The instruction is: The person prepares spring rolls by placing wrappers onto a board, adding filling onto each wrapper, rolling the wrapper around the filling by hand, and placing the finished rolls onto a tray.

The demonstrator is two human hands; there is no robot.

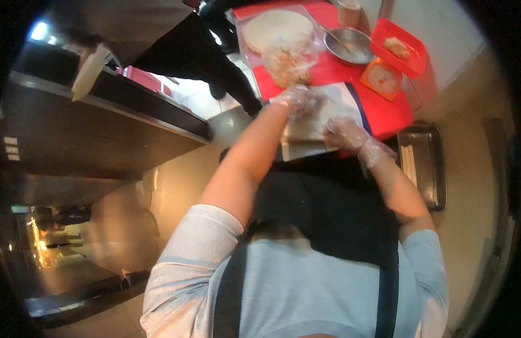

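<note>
A person has both hands over a white mat (338, 108) with a blue edge. The mat lies on the near end of a red table (397, 115). Both hands wear thin, clear gloves.

The left hand (297, 101) is at the far left part of the mat, just beside a clear bag (288, 59) with orange and brown bits in it. Its fingers are blurry, so I cannot tell if they are spread, pressed together or pinching something. The right hand (346, 134) is at the near right part of the mat, with its fingers toward the middle. I cannot tell if those fingers pinch anything.

Past the bag is a big, round, pale stack (277, 29) on a clear sheet. To its right is a metal bowl (359, 55) with a spoon (335, 36) leaning in it. A cup (349, 13) is behind the bowl. A red tray (416, 55) with a lump of food (397, 48) is next to an orange scale (381, 80).

Low on the right, a metal tray (439, 169) has long white sticks (408, 164) in it. Another person's leg (215, 62) is across the table's left side.
</note>
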